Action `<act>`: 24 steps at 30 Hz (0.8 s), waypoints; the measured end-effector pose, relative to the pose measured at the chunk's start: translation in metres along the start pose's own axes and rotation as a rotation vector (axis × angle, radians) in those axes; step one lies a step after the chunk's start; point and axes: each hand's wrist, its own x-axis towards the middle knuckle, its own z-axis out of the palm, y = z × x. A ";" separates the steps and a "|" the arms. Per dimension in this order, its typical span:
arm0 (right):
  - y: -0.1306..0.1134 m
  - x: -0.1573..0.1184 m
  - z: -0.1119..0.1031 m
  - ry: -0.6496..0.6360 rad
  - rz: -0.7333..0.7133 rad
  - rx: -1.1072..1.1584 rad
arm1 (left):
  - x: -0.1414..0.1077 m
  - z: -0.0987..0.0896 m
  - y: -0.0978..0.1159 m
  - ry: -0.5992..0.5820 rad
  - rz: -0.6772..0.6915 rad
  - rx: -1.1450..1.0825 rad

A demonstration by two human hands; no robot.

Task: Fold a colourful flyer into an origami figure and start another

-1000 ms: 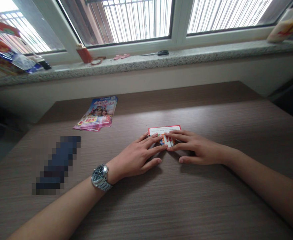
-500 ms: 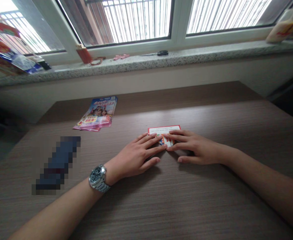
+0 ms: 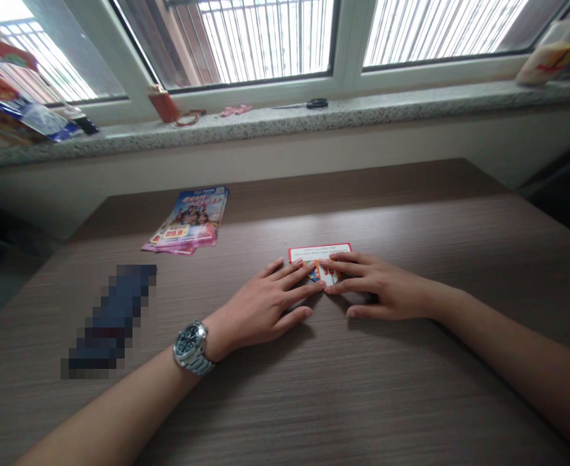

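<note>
A small folded paper leaflet (image 3: 320, 251), white with a red border and colourful print, lies on the brown wooden table (image 3: 285, 401) in front of me. From the left, my left hand (image 3: 265, 301) rests on its near part with fingers stretched out flat. My right hand (image 3: 379, 285) lies on it from the other side, fingers spread and fingertips pressing the paper. The two hands' fingertips nearly meet over the leaflet and hide parts of it. A silver watch (image 3: 190, 346) is on my left wrist.
A stack of printed flyers (image 3: 190, 220) lies at the table's far left. Nearer on the left is a dark, pixelated object (image 3: 113, 317). The stone windowsill (image 3: 265, 123) holds a red-brown case (image 3: 163, 105), scissors (image 3: 317, 103), a snack bag (image 3: 8, 103) and another bag (image 3: 552, 55).
My left index fingertip has shifted very slightly. Otherwise both hands and the leaflet stay where they were.
</note>
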 end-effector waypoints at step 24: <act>-0.002 0.002 0.004 0.038 0.018 0.002 | -0.006 -0.001 -0.016 0.165 -0.134 0.041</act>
